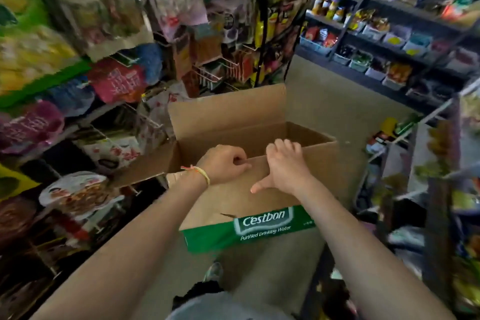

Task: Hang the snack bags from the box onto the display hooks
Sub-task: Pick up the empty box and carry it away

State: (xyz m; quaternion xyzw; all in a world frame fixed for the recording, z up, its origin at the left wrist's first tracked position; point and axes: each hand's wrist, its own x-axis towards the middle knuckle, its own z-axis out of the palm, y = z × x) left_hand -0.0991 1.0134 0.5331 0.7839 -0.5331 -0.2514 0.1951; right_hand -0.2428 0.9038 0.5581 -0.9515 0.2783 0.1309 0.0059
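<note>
A brown cardboard box [233,117] with a green "Cestbon" band on its near flap stands on the floor in front of me, flaps open. Both hands are on the near flap's top edge. My left hand [224,163] grips that edge with curled fingers. My right hand [284,163] hooks its fingers over the same edge, thumb spread against the flap's face. The flap hides the inside of the box, so no snack bags show in it. Display hooks [135,114] with hanging snack bags [117,80] fill the rack to my left.
A black wire rack [262,41] of snacks stands behind the box. Dark shelves [389,41] with bins and bottles line the right wall. More goods crowd a low rack [405,138] on my right. Beige floor [324,101] runs between them.
</note>
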